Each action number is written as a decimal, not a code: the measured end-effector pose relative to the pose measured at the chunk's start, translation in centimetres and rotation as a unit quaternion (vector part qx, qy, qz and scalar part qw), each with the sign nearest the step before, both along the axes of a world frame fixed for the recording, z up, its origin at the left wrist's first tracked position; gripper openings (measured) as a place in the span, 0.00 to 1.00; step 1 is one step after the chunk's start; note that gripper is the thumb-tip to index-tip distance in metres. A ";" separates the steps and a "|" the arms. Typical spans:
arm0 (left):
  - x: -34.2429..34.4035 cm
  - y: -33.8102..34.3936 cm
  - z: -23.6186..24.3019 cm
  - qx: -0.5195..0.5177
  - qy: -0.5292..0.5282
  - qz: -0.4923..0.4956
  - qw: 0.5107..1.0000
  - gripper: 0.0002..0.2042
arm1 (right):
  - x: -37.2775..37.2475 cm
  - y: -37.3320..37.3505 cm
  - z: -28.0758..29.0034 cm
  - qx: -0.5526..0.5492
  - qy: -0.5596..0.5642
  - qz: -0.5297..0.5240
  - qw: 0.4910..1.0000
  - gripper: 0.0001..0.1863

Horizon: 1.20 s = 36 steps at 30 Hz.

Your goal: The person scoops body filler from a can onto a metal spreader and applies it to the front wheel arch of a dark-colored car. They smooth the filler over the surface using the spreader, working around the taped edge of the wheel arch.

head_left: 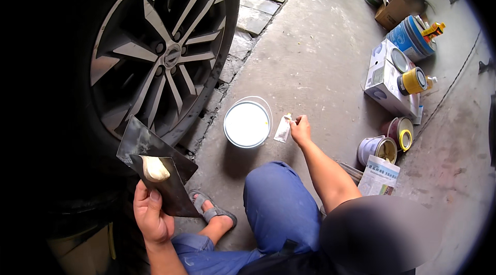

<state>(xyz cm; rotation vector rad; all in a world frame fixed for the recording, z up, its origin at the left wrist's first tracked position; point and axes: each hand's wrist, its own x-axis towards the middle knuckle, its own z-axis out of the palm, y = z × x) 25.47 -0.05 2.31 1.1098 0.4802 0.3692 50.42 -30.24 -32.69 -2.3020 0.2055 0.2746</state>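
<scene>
My left hand (153,218) is closed on a pair of dark, flat putty spreaders (173,192), held up near the car wheel. A smooth lump of cream-coloured putty (155,169) sits on the front one, and grey smears mark the rear one. Reaching forward, my right hand (301,129) pinches a small white tube (282,129) near its yellow cap end. The tube is just above or on the floor; I cannot tell which. Left of it stands a round can (247,124) with a bright white top and a wire handle, touched by neither hand.
The car wheel (171,55) fills the upper left. Along the right stand a white box (380,76) with a yellow can (412,81) on it, a blue bucket (405,40), open paint cans (377,150), newspaper (380,176) and a cardboard box (393,12). Slatted floor covers (256,6) lie beyond the wheel.
</scene>
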 end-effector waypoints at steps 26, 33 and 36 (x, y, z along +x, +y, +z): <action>5.1 -2.7 -1.9 0.084 0.099 -0.024 0.991 0.15 | -4.3 7.8 27.7 0.570 0.122 0.242 0.775 0.16; 6.2 -3.3 -1.9 0.107 0.077 -0.029 0.991 0.15 | -6.8 10.3 30.8 0.557 0.132 0.306 0.760 0.17; 6.3 -3.3 -1.8 0.115 0.070 -0.038 0.990 0.15 | -7.0 10.5 31.2 0.546 0.129 0.307 0.769 0.15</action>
